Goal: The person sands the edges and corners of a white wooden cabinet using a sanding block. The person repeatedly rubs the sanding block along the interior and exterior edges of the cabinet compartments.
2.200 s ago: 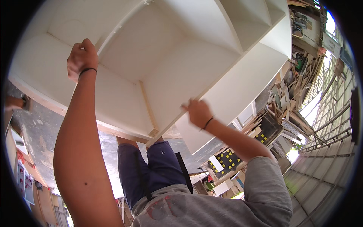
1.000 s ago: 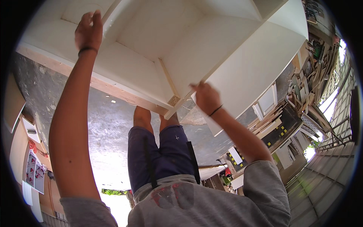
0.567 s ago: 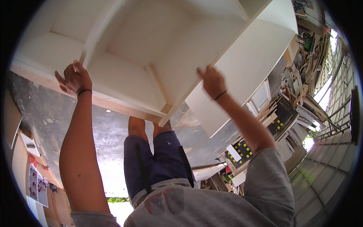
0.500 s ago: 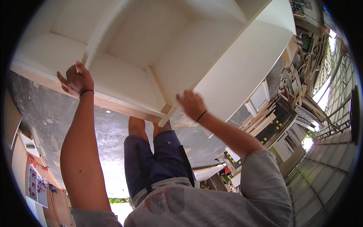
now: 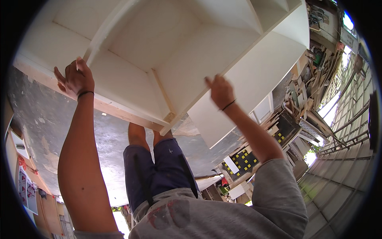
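Observation:
A large white cabinet carcass (image 5: 131, 85) with open compartments fills the upper part of the view. My left hand (image 5: 75, 79) rests at its front edge, where an upright divider (image 5: 104, 32) meets the bottom rail; its fingers are apart. Over the edge of the side panel (image 5: 242, 79) is my right hand (image 5: 221, 92), fingers curled and partly blurred. Whether it holds something small or touches the edge, I cannot make out. A short wooden strip (image 5: 162, 93) stands inside the compartment, by the near corner.
Grey concrete floor (image 5: 43, 103) lies below the cabinet, around my legs. Scrap wood (image 5: 306, 91) is heaped at the right, beside a slatted metal wall (image 5: 342, 175). A black board with yellow squares (image 5: 242, 163) lies near my right elbow.
My right hand has moved up and right along the side panel's edge, away from the near corner. My left hand stays at the divider. The view has shifted slightly.

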